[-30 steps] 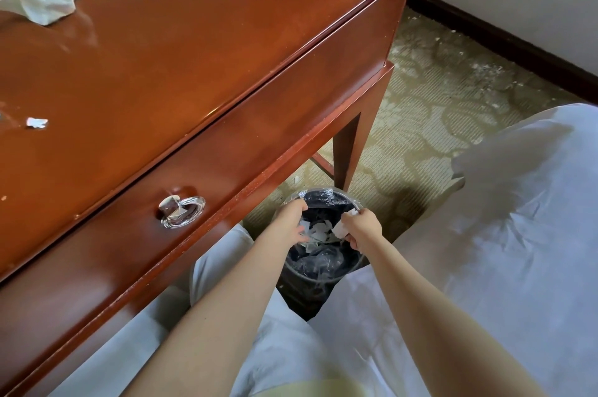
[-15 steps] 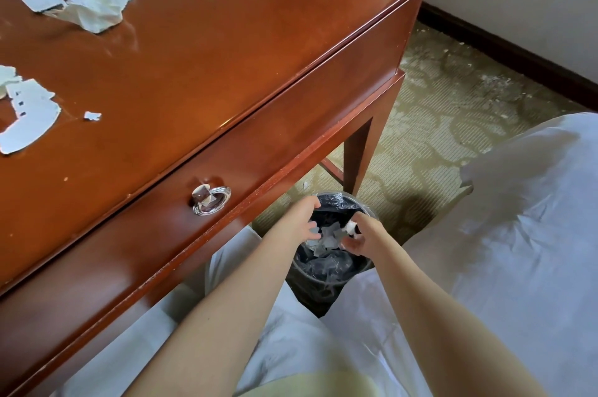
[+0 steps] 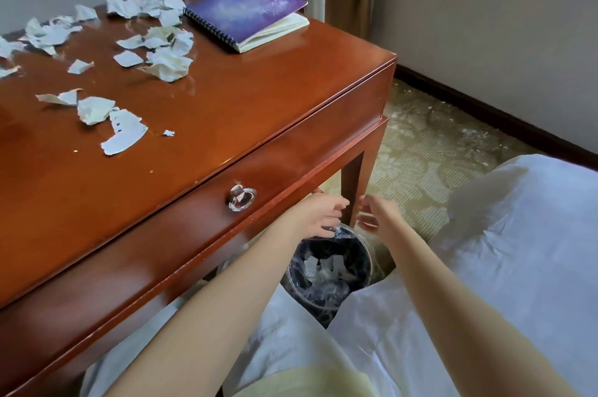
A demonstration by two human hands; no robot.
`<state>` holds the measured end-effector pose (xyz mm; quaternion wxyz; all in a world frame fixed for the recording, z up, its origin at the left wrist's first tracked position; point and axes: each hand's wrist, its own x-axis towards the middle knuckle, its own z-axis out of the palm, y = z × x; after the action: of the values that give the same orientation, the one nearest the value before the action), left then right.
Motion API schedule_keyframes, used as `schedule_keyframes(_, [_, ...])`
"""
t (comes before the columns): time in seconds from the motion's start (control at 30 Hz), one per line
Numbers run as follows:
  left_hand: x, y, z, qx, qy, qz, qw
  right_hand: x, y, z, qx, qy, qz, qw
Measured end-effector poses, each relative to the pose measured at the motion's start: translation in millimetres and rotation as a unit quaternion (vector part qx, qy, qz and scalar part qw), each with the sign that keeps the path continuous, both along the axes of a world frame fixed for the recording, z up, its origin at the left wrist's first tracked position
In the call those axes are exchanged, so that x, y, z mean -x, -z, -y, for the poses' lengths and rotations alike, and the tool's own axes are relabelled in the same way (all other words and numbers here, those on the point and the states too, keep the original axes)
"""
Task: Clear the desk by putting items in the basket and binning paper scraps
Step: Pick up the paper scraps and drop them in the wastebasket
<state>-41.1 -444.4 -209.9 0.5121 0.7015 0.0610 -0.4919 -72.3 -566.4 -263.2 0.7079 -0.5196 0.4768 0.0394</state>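
Below the desk's (image 3: 226, 112) near right corner, just beside its leg (image 3: 352, 186), the left hand (image 3: 318, 215) and right hand (image 3: 377, 214) hover over the far rim of the lined bin (image 3: 370, 259), which stands on the floor with torn paper (image 3: 326, 267) lying inside it. Both forearms reach forward side by side, the palms turned roughly toward each other. The fingers are loosely spread and a little blurred, and neither hand shows anything in its grasp. This looks like the binning step, at a point between loads. Many scraps (image 3: 123, 134) lie across the desk's left half, from near the front edge to the back edge, and a purple notebook (image 3: 246, 13) sits at the far right corner. The next move probably calls for lifting both hands over the front edge to gather more scraps. The basket is out of view.
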Motion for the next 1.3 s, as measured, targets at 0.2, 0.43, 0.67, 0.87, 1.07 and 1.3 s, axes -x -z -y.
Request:
schedule_keyframes(0.2, [2, -77, -5, 0.068, 0.061, 0.149, 0.985, 15, -69, 12, -0.001, 0.015, 0.119, 0.993])
schedule_keyframes(0.43, [7, -166, -42, 0.156, 0.046, 0.291, 0.943, 3, -163, -14, -0.059, 0.009, 0.286, 0.956])
schedule_keyframes(0.67, [-12, -195, -101, 0.146, -0.143, 0.366, 0.908, -10, -203, -74, 0.108, -0.155, 0.331, 0.924])
schedule_keyframes(0.87, [-29, -196, -160, 0.016, -0.233, 0.445, 0.864, -33, -202, -151, 0.318, -0.329, 0.339, 0.822])
schedule_keyframes(1.07, [-50, -179, -215, -0.238, -0.178, 0.525, 0.798, -55, -188, -220, 0.515, -0.468, 0.327, 0.639])
schedule_keyframes(1.3, [-67, -164, -244, -0.368, -0.061, 0.485, 0.791, -88, -188, -245, 0.536, -0.506, 0.274, 0.618])
